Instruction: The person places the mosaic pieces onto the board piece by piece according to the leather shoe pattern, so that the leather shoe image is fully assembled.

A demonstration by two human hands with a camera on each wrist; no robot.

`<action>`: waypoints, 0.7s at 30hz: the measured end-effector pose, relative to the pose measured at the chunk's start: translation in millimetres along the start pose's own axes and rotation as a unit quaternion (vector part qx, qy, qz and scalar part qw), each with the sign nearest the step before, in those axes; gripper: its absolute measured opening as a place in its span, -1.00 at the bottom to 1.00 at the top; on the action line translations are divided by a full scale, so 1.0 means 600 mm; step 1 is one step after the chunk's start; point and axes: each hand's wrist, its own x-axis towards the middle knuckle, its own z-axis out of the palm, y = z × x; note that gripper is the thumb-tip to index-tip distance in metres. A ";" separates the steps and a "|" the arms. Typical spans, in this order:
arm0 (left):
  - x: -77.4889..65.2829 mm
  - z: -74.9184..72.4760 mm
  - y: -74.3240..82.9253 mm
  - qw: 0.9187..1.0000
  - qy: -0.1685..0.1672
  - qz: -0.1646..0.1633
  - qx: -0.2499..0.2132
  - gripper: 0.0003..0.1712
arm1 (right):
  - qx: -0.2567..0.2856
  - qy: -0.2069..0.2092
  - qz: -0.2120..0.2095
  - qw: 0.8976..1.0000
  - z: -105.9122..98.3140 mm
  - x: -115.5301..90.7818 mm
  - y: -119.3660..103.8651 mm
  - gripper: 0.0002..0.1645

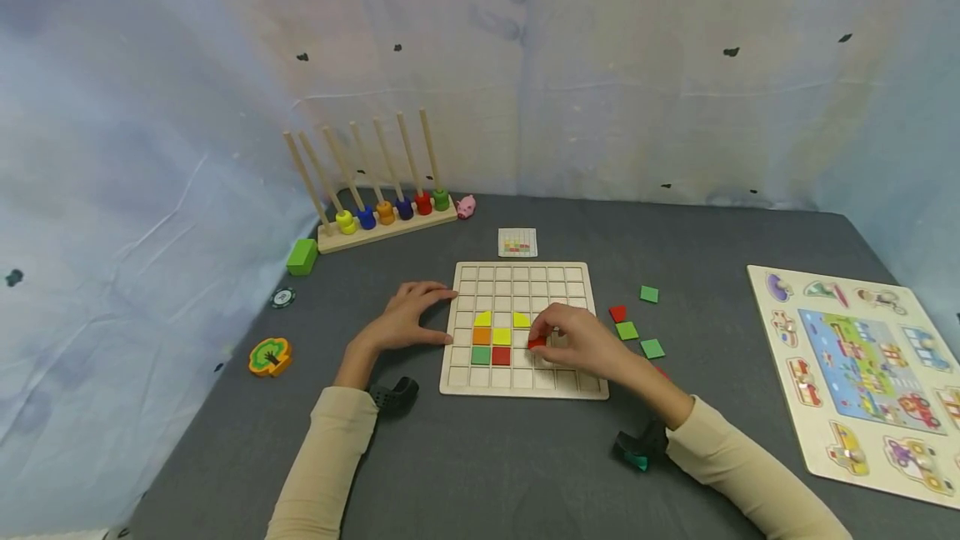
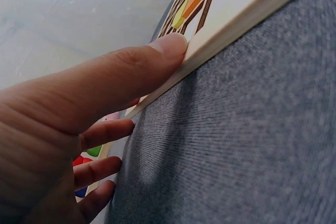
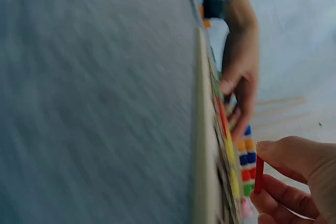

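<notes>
A square wooden grid board [image 1: 525, 385] lies on the dark table, with yellow, orange, green and red tiles set in some of its cells. My left hand [image 1: 407, 317] rests at the board's left edge, its thumb touching the rim and the fingers fairly straight. Over the middle right of the grid, my right hand [image 1: 573, 340] pinches a red tile [image 3: 259, 174] between thumb and fingers. In the right wrist view the tile stands on edge in that grip. Behind the board lies a small pattern card [image 1: 517, 242] printed with a coloured grid.
Loose green tiles [image 1: 627, 330] and red tiles [image 1: 617, 313] lie right of the board. A peg stacker [image 1: 386, 227] with coloured beads stands back left, near a pink pig [image 1: 466, 207], a green block [image 1: 302, 257], a chip [image 1: 282, 297] and a tree piece [image 1: 270, 356]. A picture puzzle [image 1: 817, 432] lies far right.
</notes>
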 end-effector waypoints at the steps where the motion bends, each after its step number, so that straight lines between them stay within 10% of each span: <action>1: 0.000 0.000 0.000 1.000 0.000 0.000 -0.001 -0.14 | -0.003 -0.006 -0.007 1.000 0.006 0.001 -0.003 -0.82; 21: 0.000 0.003 -0.001 1.000 0.003 0.001 -0.003 -0.14 | -0.026 -0.043 -0.058 0.997 0.022 0.004 -0.002 -0.93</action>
